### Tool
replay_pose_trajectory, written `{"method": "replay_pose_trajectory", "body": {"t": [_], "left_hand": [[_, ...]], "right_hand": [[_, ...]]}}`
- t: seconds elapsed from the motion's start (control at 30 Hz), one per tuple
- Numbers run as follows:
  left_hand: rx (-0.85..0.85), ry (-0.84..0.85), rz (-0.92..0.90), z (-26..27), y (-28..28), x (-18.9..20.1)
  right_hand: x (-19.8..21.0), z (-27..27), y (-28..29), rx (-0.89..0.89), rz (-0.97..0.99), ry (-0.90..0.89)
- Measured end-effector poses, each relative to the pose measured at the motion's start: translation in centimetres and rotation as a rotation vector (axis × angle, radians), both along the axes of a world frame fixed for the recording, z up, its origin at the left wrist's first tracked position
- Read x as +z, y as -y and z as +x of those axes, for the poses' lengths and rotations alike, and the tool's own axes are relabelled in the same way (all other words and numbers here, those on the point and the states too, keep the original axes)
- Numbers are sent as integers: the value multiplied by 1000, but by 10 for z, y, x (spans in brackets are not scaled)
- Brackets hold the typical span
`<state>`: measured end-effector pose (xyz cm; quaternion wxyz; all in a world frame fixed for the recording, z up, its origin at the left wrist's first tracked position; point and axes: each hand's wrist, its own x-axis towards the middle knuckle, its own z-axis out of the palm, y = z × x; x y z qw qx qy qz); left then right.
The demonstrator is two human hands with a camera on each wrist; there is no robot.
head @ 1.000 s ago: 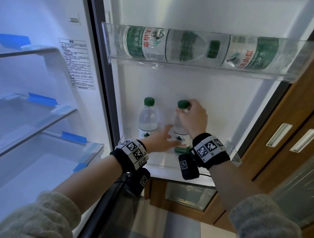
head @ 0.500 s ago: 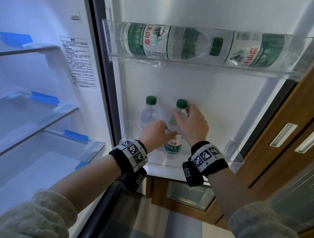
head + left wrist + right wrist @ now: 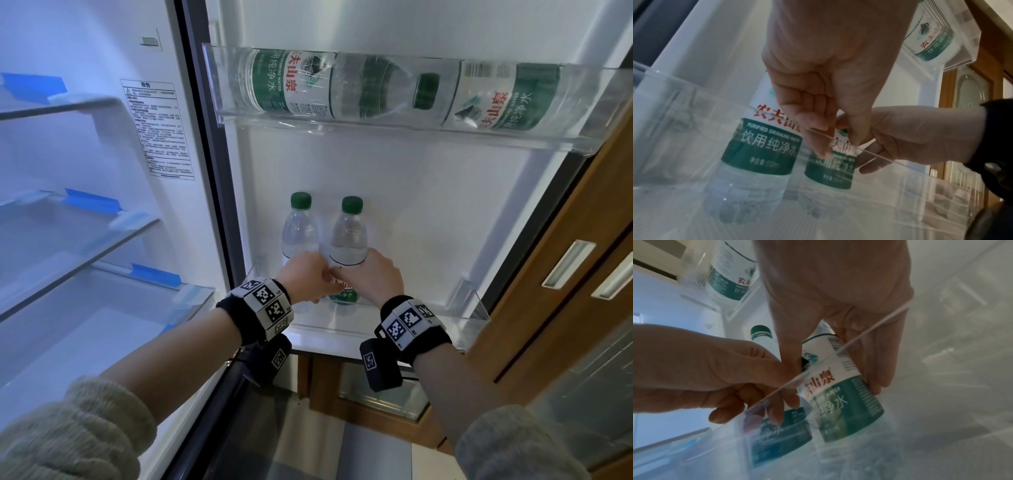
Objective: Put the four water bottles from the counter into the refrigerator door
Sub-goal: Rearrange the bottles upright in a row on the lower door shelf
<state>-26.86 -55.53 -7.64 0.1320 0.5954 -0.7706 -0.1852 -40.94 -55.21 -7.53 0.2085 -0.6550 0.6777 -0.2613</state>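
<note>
Two green-capped water bottles stand upright side by side in the clear lower door bin [image 3: 474, 310]. My right hand [image 3: 380, 279] grips the right bottle [image 3: 347, 240] around its label, thumb on one side and fingers on the other [image 3: 838, 374]. My left hand [image 3: 305, 277] curls against the same bottle's left side, its fingertips [image 3: 824, 151] reaching inside the bin's rim between the bottles. The left bottle [image 3: 299, 233] [image 3: 760, 146] stands free. Two more bottles, one at the left [image 3: 291, 85] and one at the right [image 3: 507, 99], lie on their sides in the upper door bin [image 3: 582, 137].
Open fridge interior at left has glass shelves [image 3: 85, 246] with blue tape. A wooden cabinet [image 3: 548, 274] with metal handles stands right of the door. The lower bin has free room right of the bottles.
My right hand slid from the right bottle's cap down to its label. The bottle now stands close beside the left one. My left hand curled in against it.
</note>
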Motion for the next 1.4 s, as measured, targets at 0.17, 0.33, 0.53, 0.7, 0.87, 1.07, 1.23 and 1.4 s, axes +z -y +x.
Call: {"method": "replay_pose_trajectory", "body": {"t": [0.17,0.33,0.53,0.7,0.87,1.07,1.23,1.4], "left_hand": [[-17,-7,7,5,-2,0],[-13,-21,24,8,-6,1],[-8,-16,27,12,-9,4],[-44,27,201,22,-10,10],[-62,255,319,32,-8,32],[4,310,339,41,-8,48],[34,219,288,46,-12,59],[93,20,113,46,-22,72]], "right_hand": [[2,6,0,35,-7,2],[0,9,-2,46,-20,-3],[-4,13,-3,29,-24,2],[-1,9,-5,51,27,-35],[30,8,-12,95,103,-112],[59,11,-19,39,23,-129],[68,11,-27,-44,-61,-143],[84,14,-34,-63,-224,-228]]}}
